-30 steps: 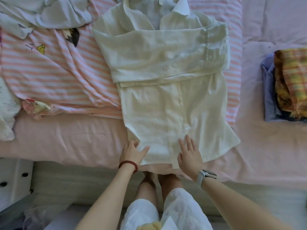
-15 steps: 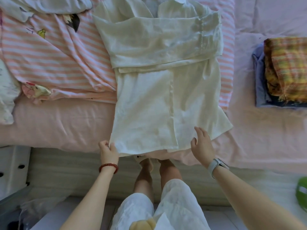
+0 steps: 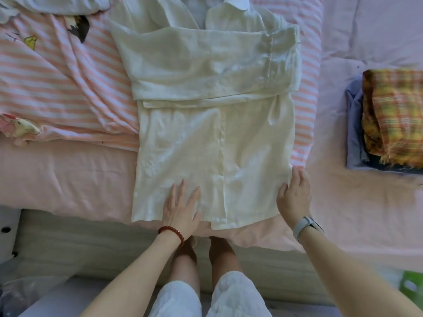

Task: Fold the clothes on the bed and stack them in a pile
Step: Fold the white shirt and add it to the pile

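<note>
A cream white shirt (image 3: 212,124) lies flat on the bed, collar at the far end, both sleeves folded across its chest. My left hand (image 3: 182,208), with a red bead bracelet, rests flat and open on the shirt's lower hem. At the shirt's lower right edge is my right hand (image 3: 294,199), with a watch on its wrist, fingers spread and touching the cloth's side. A folded pile (image 3: 389,120) sits at the right, a yellow plaid piece on top of blue ones.
A pink-and-white striped garment (image 3: 57,88) lies spread under and left of the shirt. More pale clothes (image 3: 57,3) are bunched at the far left. The pink sheet (image 3: 68,175) covers the bed; its near edge runs by my legs. A green object (image 3: 412,287) shows at lower right.
My left hand let go of the hem's left corner and moved right onto the shirt, flat. The flared right side of the hem now lies folded in, straight along my right hand.
</note>
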